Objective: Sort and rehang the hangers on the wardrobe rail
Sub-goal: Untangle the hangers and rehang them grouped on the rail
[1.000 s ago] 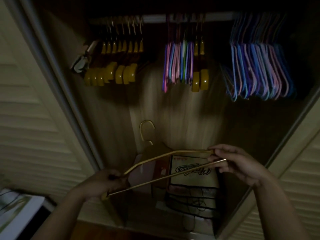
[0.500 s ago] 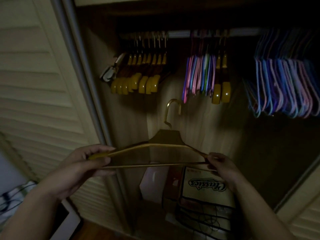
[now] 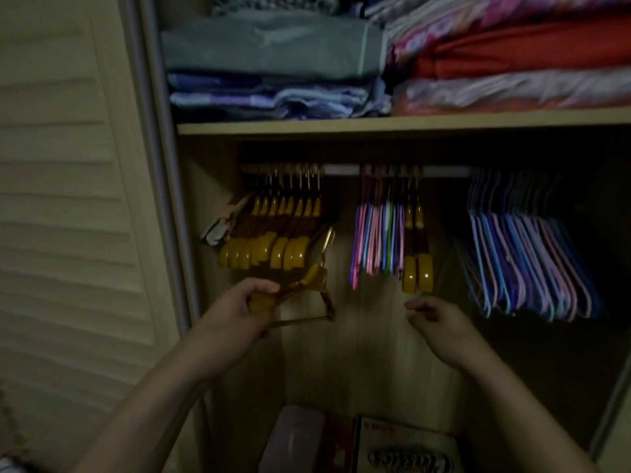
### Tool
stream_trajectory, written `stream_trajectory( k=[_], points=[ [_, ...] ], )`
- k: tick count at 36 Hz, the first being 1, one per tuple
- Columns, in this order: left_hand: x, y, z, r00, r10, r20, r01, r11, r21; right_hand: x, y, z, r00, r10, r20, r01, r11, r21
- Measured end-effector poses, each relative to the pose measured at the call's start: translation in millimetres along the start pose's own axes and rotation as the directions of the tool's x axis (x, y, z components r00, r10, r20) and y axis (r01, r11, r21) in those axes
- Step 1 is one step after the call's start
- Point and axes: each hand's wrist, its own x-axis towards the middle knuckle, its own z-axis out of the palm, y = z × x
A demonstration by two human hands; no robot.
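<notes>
Left hand (image 3: 244, 307) grips one end of a yellow-brown wooden hanger (image 3: 307, 288), fingers curled round the arm; the hanger tilts up to the right, just below the wooden hangers on the metal wardrobe rail (image 3: 341, 169). Right hand (image 3: 435, 319) is apart, fingers loosely curled, holding nothing.

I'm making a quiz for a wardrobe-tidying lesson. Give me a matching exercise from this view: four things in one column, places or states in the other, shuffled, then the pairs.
Things
1. wooden hanger
2. right hand
3. blue and pink wire hangers
4. folded bedding

Places or states
A. on the shelf above the rail
B. held in the left hand
C. holding nothing, fingers loosely curled
D. hanging at the right end of the rail

Pairs: 1-B, 2-C, 3-D, 4-A
</notes>
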Motion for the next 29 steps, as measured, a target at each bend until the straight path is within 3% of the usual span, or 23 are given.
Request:
stream_trajectory(
  k=[13, 22, 29],
  points=[
    [64, 40, 37, 0.998, 0.068, 0.000, -0.068, 0.998, -0.004, 28, -46, -61, 0.980, -0.120, -0.157, 0.102, 0.988, -0.113],
    [97, 29, 77, 0.975, 0.191, -0.110, -0.166, 0.964, 0.209, 26, -40, -63, 0.983, -0.106, -0.147, 0.081, 0.982, -0.171],
    [129, 30, 99, 0.956, 0.227, -0.187, -0.183, 0.956, 0.229, 26, -42, -56, 0.991, -0.081, -0.105, 0.060, 0.981, -0.187]
  ],
)
